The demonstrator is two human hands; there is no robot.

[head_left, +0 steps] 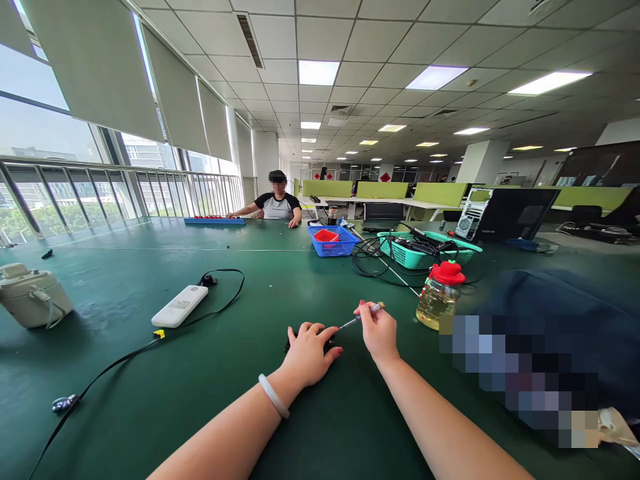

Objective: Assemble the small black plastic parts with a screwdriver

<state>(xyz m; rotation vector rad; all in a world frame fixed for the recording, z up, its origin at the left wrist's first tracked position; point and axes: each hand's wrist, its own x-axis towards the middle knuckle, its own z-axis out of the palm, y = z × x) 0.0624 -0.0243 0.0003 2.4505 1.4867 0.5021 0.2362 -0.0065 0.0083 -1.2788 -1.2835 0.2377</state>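
My left hand lies over a small black object on the green table, fingers curled on top of it, holding it down. A pale bangle sits on that wrist. My right hand is closed round a small screwdriver, whose metal tip points left and down towards the black object under my left fingers. The black object is mostly hidden by my left hand.
A bottle of yellow oil with a red cap stands right of my hands. A white power strip with a black cable lies to the left, a beige appliance at far left. Blue basket, teal basket, seated person beyond.
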